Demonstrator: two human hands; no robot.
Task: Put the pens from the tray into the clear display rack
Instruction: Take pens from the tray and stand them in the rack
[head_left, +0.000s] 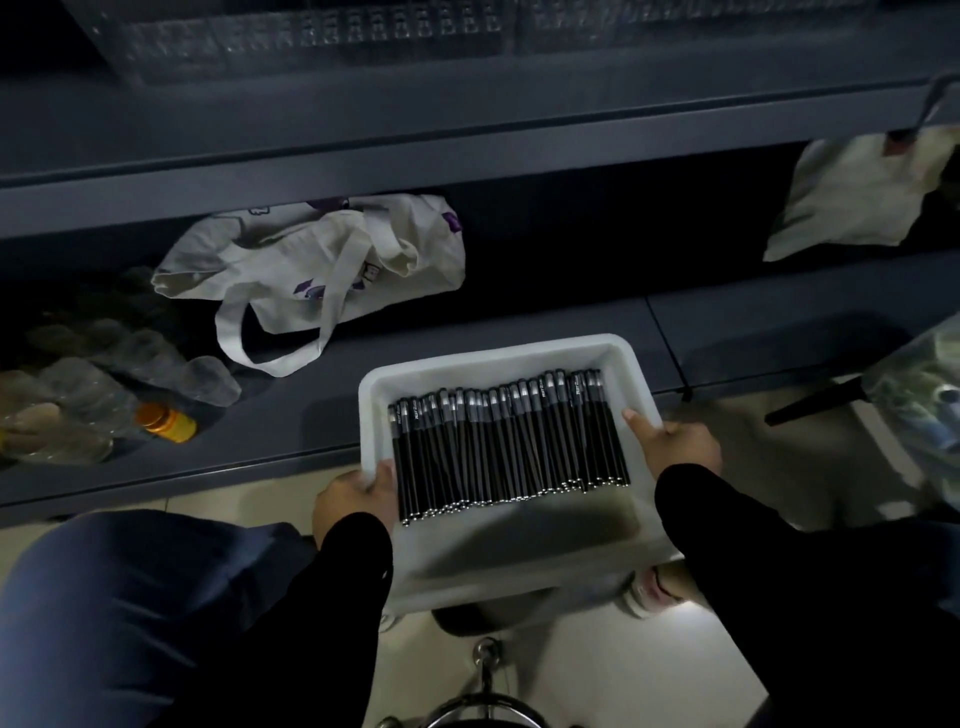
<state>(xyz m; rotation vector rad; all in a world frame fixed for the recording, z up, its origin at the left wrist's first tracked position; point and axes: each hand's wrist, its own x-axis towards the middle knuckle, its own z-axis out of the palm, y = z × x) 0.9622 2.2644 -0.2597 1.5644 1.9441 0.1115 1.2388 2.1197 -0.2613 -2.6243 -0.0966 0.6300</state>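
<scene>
A white plastic tray (524, 566) is held between both hands, its far end over the edge of a dark lower shelf. Several black pens (506, 444) with grey caps lie side by side in its far half. My left hand (356, 493) grips the tray's left rim, thumb inside. On the right rim my right hand (675, 441) holds on, thumb lying along the inner wall next to the pens. The clear display rack (322, 36) sits on the upper shelf at the top of the view, dim and hard to make out.
A cream tote bag (322, 260) lies on the lower shelf (291, 431) behind the tray. Clear plastic bottles (104, 374) and an orange-capped one (166, 422) lie at left. Another cream bag (857, 197) hangs at right. A stool's metal ring (485, 706) is below.
</scene>
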